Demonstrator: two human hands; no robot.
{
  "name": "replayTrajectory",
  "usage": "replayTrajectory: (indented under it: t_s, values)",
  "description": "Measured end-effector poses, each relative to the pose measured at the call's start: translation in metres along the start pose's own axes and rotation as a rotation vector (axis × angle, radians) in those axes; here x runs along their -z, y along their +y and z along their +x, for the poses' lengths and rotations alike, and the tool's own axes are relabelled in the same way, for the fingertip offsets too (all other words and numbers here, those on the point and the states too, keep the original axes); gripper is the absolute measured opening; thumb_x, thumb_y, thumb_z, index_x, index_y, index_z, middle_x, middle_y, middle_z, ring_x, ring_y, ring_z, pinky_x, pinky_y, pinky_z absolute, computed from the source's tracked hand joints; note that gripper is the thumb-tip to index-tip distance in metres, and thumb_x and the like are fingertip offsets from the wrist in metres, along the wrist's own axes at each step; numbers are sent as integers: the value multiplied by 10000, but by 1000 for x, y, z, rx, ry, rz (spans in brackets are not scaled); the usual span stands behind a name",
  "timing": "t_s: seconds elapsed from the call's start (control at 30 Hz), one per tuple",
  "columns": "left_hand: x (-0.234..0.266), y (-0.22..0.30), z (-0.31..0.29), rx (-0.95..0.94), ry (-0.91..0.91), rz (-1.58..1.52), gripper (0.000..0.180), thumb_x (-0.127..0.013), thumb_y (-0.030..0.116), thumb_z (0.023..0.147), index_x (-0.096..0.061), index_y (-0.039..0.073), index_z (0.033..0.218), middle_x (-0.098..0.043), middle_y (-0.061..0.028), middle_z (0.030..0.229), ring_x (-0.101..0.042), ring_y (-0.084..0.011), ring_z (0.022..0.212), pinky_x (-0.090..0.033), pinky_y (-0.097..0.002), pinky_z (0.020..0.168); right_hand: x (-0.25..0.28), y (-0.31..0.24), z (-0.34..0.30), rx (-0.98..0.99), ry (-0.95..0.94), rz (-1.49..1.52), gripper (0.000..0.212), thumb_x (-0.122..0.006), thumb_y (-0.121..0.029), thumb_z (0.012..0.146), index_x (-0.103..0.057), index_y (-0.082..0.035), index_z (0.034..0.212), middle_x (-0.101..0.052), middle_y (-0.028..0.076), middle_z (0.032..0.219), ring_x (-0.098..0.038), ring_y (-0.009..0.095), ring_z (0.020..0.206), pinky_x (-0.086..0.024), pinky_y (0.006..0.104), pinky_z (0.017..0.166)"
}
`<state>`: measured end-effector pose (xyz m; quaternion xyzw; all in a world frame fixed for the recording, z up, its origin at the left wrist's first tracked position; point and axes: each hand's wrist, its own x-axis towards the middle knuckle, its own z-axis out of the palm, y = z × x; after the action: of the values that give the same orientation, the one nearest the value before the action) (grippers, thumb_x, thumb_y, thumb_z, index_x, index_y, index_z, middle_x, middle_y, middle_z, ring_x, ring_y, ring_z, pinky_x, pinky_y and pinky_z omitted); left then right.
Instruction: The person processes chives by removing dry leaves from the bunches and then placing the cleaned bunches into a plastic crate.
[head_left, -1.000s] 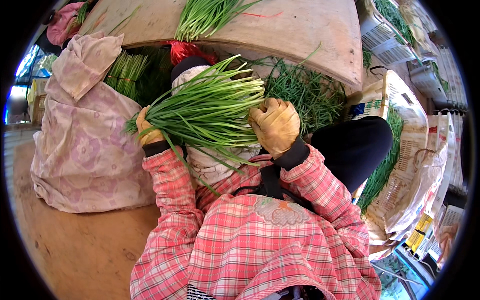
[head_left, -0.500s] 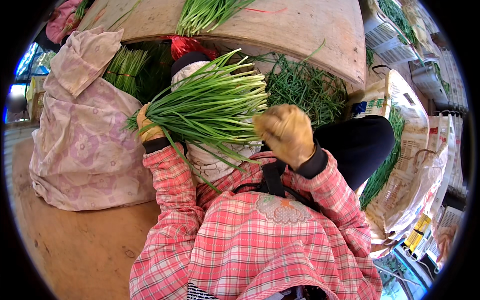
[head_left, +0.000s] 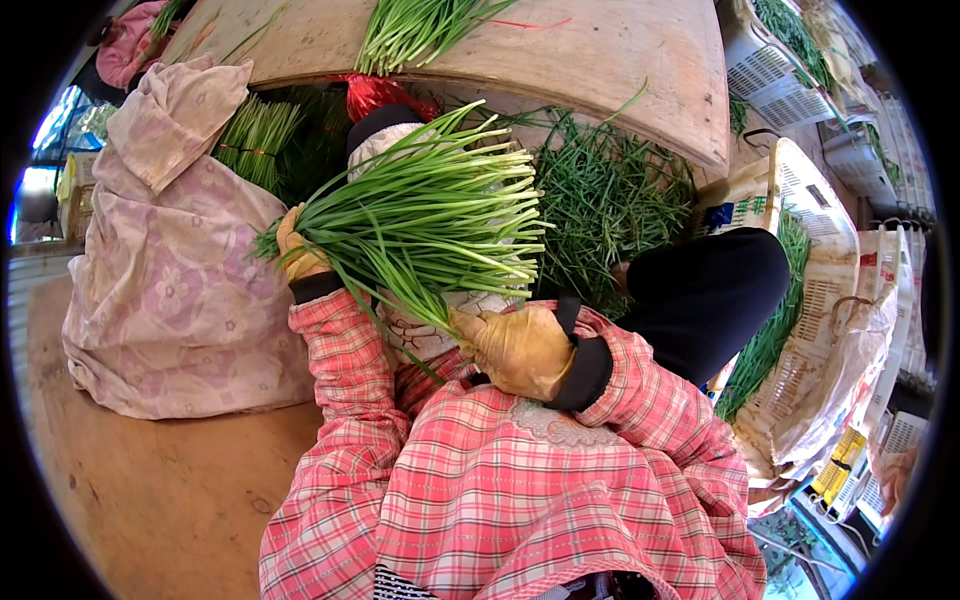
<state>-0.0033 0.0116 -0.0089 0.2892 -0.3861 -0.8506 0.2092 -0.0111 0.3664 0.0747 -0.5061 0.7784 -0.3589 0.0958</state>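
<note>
A loose bunch of green chives (head_left: pixel 430 210) fans out over my lap, its pale cut ends toward the right. My left hand (head_left: pixel 301 248), in a tan glove, is closed round the leafy end. Gloved as well, my right hand (head_left: pixel 520 348) is below the pale ends. Its fingers are pinched on a few chives at the bunch's lower edge, pulling them a little apart from the others. The fingertips of my right hand are partly hidden by the leaves.
Ahead stands a wooden table (head_left: pixel 600 70) with another chive bunch (head_left: pixel 415 35). Loose green trimmings (head_left: pixel 610 200) lie beneath it. A flowered cloth (head_left: pixel 180 300) covers something at left, beside a banded bunch (head_left: pixel 258 145). White crates (head_left: pixel 815 200) line the right side.
My right hand has come down and left from beside the pale ends and taken hold of a few chives at the lower edge. My left hand keeps its grip almost in place.
</note>
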Motion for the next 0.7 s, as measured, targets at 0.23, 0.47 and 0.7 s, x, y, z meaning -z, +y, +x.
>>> replayTrajectory:
  t_s: [0.23,0.47,0.7]
  values:
    - [-3,-1,2,21,32,-72,207,-445,160,900,-578,26,818,-648,-121,814,-619,-275,714,-522,-402,712,16,21,-15,-225,-78,-353,84,-599,-136,739,-560,-86,794,-574,74,665,-574,262,545,-445,369,477]
    - [16,-12,10,-41,-19,-4,209,-437,162,903,-571,27,819,-641,-107,805,-613,-247,691,-520,-353,661,63,49,-26,-688,542,636,144,-659,-120,806,-661,8,874,-642,133,758,-616,242,634,-488,284,586]
    - [-10,-3,-3,28,-4,-81,215,-444,181,903,-575,41,807,-632,-99,779,-604,-245,660,-520,-347,641,33,60,34,-708,160,863,353,-667,-293,841,-669,46,939,-671,80,858,-584,117,760,-468,265,704]
